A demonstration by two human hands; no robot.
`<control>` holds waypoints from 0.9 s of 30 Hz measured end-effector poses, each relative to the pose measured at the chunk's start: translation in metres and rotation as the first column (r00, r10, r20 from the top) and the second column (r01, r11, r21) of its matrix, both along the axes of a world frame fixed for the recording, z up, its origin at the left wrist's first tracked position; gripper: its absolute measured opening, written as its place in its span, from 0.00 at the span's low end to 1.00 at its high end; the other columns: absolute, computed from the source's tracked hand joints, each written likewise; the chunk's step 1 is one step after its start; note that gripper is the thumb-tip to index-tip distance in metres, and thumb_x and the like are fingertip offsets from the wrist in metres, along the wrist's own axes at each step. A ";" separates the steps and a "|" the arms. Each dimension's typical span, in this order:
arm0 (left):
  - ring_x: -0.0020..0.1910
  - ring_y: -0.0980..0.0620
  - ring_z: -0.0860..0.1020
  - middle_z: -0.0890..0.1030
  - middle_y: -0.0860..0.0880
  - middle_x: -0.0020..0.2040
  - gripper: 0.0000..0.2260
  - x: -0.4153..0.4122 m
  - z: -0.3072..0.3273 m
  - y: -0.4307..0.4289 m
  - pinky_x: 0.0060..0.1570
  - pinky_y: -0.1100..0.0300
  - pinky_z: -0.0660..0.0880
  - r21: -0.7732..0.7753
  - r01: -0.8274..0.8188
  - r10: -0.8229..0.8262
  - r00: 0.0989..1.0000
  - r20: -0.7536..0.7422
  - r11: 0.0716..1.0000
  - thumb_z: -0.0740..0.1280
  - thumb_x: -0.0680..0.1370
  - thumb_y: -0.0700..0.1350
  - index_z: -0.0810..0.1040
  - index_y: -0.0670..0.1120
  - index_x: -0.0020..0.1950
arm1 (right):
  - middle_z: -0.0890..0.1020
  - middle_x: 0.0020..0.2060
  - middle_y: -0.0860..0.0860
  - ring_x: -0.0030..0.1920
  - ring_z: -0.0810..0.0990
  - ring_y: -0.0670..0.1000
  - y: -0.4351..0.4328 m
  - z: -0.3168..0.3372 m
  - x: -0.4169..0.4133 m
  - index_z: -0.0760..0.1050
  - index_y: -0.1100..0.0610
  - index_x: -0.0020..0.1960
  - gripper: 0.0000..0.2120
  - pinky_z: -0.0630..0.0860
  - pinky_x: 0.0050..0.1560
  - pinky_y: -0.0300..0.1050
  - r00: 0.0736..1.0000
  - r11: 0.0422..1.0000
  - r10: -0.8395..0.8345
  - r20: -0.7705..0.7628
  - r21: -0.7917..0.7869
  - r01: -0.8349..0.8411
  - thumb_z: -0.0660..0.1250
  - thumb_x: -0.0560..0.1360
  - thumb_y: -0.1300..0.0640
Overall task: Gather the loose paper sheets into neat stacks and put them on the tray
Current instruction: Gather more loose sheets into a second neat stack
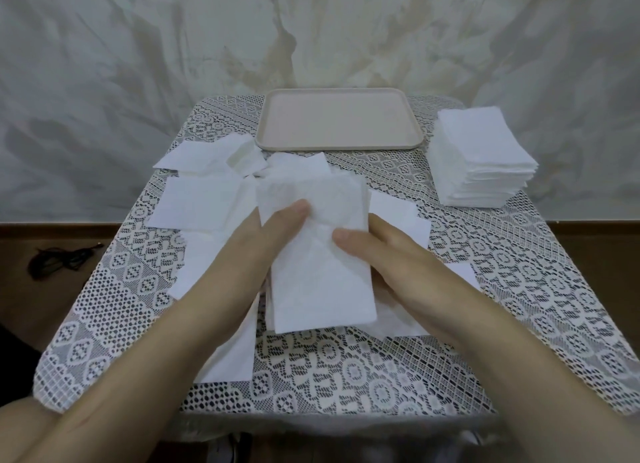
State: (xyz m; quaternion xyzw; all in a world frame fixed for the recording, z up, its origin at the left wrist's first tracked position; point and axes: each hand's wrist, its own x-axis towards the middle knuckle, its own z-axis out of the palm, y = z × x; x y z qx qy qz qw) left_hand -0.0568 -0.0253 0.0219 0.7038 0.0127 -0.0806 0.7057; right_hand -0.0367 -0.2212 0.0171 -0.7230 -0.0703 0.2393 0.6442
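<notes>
Paper stack (320, 275): long axis points toward tray (339, 121).

Left grip (273, 241), right grip (388, 260); thumbs on top

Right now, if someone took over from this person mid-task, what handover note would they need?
Left hand and right hand both grip one gathered bundle mid-table, thumbs on top.
Tray at the far edge holds nothing yet.
A tall neat stack sits on the cloth right of the tray.
Loose sheets lie scattered, mostly left.
To do: square this bundle, gather the rest, move stacks onto the tray.
</notes>
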 end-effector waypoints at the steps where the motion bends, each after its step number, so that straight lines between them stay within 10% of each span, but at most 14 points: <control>1: 0.66 0.49 0.83 0.85 0.49 0.66 0.22 -0.006 -0.001 0.007 0.63 0.55 0.77 0.042 0.063 -0.064 0.998 0.024 0.997 0.66 0.80 0.56 0.79 0.48 0.71 | 0.83 0.62 0.45 0.63 0.82 0.48 0.007 0.003 0.004 0.72 0.47 0.70 0.26 0.75 0.67 0.53 1.000 0.999 -0.010 -0.003 -0.041 0.010 0.65 0.76 0.38; 4: 0.76 0.52 0.72 0.75 0.43 0.76 0.17 -0.003 -0.015 0.017 0.65 0.63 0.68 -0.055 -0.198 0.200 0.979 0.027 0.979 0.58 0.89 0.47 0.73 0.41 0.75 | 0.78 0.70 0.52 0.69 0.75 0.54 0.005 -0.004 -0.010 0.72 0.52 0.73 0.24 0.70 0.69 0.51 0.995 0.995 0.062 0.079 -0.079 -0.056 0.55 0.84 0.40; 6: 0.60 0.71 0.79 0.84 0.55 0.62 0.10 -0.006 -0.011 0.006 0.55 0.73 0.73 0.001 -0.194 0.193 0.975 0.110 0.981 0.58 0.89 0.48 0.78 0.50 0.64 | 0.82 0.64 0.45 0.67 0.77 0.48 0.016 -0.010 -0.007 0.76 0.47 0.68 0.25 0.68 0.72 0.52 0.996 0.999 -0.034 0.088 -0.029 0.036 0.59 0.78 0.35; 11: 0.60 0.57 0.85 0.87 0.57 0.60 0.24 0.003 -0.003 -0.022 0.67 0.48 0.77 -0.033 -0.156 0.159 0.984 0.083 0.987 0.66 0.78 0.67 0.78 0.56 0.70 | 0.81 0.63 0.37 0.64 0.79 0.40 0.026 -0.016 -0.004 0.68 0.37 0.72 0.26 0.72 0.69 0.52 0.991 0.993 -0.107 0.087 0.060 0.102 0.59 0.76 0.31; 27: 0.63 0.53 0.83 0.85 0.56 0.63 0.29 0.009 -0.006 -0.013 0.69 0.45 0.76 0.004 -0.186 0.186 0.982 0.034 0.982 0.62 0.76 0.70 0.77 0.58 0.73 | 0.83 0.59 0.39 0.60 0.82 0.41 0.021 -0.006 -0.003 0.72 0.41 0.68 0.20 0.75 0.66 0.50 0.989 0.993 -0.113 0.098 0.041 0.110 0.63 0.79 0.37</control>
